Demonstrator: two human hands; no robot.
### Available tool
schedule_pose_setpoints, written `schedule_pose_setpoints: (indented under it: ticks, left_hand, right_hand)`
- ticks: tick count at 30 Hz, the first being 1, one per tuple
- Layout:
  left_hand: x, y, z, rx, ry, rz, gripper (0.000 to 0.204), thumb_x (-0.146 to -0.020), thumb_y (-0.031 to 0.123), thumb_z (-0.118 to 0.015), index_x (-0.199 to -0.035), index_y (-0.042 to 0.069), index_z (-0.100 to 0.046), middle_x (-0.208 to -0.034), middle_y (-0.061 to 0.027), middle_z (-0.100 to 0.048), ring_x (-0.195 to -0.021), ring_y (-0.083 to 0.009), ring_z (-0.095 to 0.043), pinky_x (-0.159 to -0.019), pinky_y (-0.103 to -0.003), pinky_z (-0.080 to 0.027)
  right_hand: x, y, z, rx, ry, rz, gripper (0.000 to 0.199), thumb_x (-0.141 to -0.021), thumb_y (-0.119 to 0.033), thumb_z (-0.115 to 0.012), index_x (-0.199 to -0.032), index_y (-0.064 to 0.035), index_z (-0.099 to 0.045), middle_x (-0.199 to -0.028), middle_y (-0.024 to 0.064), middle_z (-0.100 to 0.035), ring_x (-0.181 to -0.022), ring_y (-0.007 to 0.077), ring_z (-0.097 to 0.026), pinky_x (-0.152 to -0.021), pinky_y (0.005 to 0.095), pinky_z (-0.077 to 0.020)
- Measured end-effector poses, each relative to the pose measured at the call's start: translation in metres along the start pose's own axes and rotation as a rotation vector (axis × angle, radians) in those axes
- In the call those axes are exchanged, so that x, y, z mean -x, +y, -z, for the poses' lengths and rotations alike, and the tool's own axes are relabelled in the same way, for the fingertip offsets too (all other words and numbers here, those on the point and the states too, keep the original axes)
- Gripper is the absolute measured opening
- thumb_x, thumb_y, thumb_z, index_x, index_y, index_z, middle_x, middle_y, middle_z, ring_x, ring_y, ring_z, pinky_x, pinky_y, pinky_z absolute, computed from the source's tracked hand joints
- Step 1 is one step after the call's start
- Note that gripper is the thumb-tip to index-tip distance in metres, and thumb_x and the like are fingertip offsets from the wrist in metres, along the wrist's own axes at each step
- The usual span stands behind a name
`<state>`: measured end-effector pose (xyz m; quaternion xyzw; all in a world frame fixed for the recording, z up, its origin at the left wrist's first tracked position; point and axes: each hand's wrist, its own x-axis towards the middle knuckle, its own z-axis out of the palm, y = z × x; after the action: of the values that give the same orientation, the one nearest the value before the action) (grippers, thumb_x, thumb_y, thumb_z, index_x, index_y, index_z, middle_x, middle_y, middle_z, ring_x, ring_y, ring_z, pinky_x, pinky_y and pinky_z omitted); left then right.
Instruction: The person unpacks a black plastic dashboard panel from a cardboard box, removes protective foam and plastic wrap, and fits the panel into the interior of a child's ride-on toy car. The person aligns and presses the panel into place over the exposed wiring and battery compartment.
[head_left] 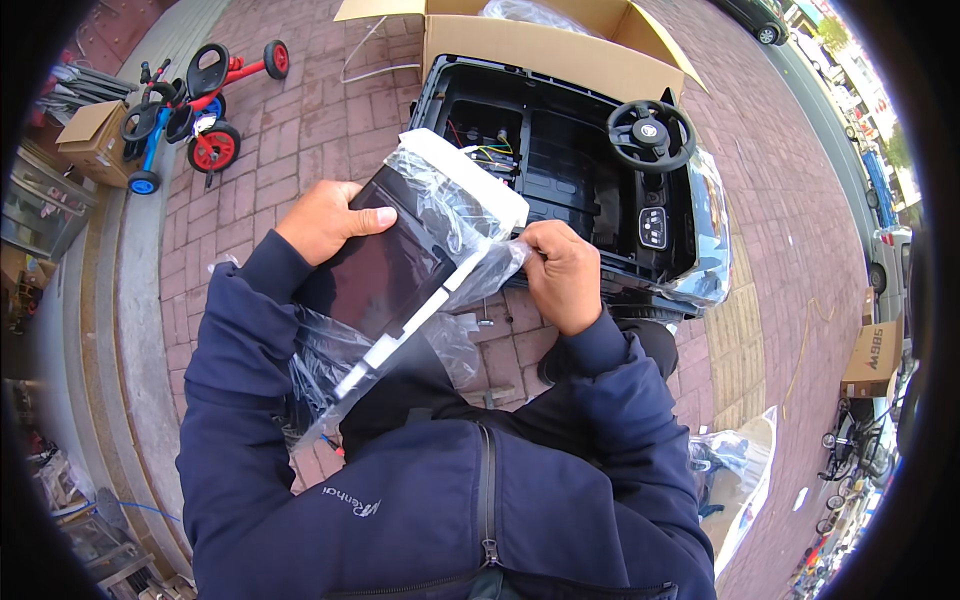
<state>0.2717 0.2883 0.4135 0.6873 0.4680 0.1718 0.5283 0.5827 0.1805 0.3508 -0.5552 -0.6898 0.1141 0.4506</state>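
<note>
Across brick pavement (300, 120), a black toy-car body (565, 165). In front, held diagonally, a dark glossy panel (375, 275), partly covered by clear plastic wrap (495, 270). Left hand (335, 220) at the panel's left edge, clamped: thumb on the face, other fingers mostly out of sight. Right hand (565, 275) by the opposite edge, fingers pinched together on gathered wrap.

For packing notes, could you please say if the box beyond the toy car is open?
Open: the cardboard box has a flap spread, clear plastic showing inside.
</note>
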Motion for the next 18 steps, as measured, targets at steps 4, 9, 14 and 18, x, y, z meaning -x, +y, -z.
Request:
schedule_pose_setpoints:
  ticks: [4,9,14,18]
  left_hand:
    - [-0.003,-0.007,-0.003,-0.047,0.037,0.014,0.051,-0.096,0.043,-0.078,-0.107,-0.005,-0.071,-0.091,-0.0051,-0.073,-0.079,-0.0106,-0.066,-0.075,-0.027,-0.054]
    - [-0.005,-0.022,0.000,0.097,0.023,0.041,0.049,-0.097,0.042,-0.078,-0.108,-0.006,-0.071,-0.094,-0.0045,-0.074,-0.080,-0.0104,-0.067,-0.076,-0.027,-0.055]
    - [-0.004,-0.027,0.002,0.123,0.023,0.088,0.048,-0.097,0.041,-0.077,-0.110,-0.006,-0.071,-0.096,-0.0052,-0.074,-0.081,-0.0108,-0.067,-0.078,-0.027,-0.055]
    - [-0.002,-0.023,-0.017,0.175,-0.015,0.044,0.050,-0.094,0.045,-0.080,-0.103,-0.004,-0.073,-0.089,-0.0060,-0.075,-0.075,-0.0121,-0.068,-0.072,-0.029,-0.055]
  right_hand:
    - [-0.001,0.030,0.001,0.049,0.003,-0.040,0.011,-0.083,0.004,-0.067,-0.091,-0.0027,-0.071,-0.092,0.0164,-0.073,-0.085,0.0391,-0.071,-0.076,0.0417,-0.0571]
    - [0.004,0.053,0.000,0.030,-0.021,-0.406,0.012,-0.093,-0.006,-0.069,-0.104,-0.0008,-0.072,-0.098,0.0134,-0.075,-0.087,0.0287,-0.073,-0.080,0.0366,-0.0576]
    - [-0.004,0.033,-0.001,-0.478,0.021,-0.285,0.050,-0.101,-0.030,-0.072,-0.140,-0.0008,-0.060,-0.125,0.0147,-0.071,-0.107,0.0215,-0.069,-0.092,0.0340,-0.0569]
    - [-0.022,0.003,-0.004,-0.509,-0.150,-0.264,0.086,-0.091,-0.053,-0.079,-0.149,0.0028,-0.049,-0.143,0.0240,-0.060,-0.130,0.0323,-0.061,-0.109,0.0432,-0.0485]
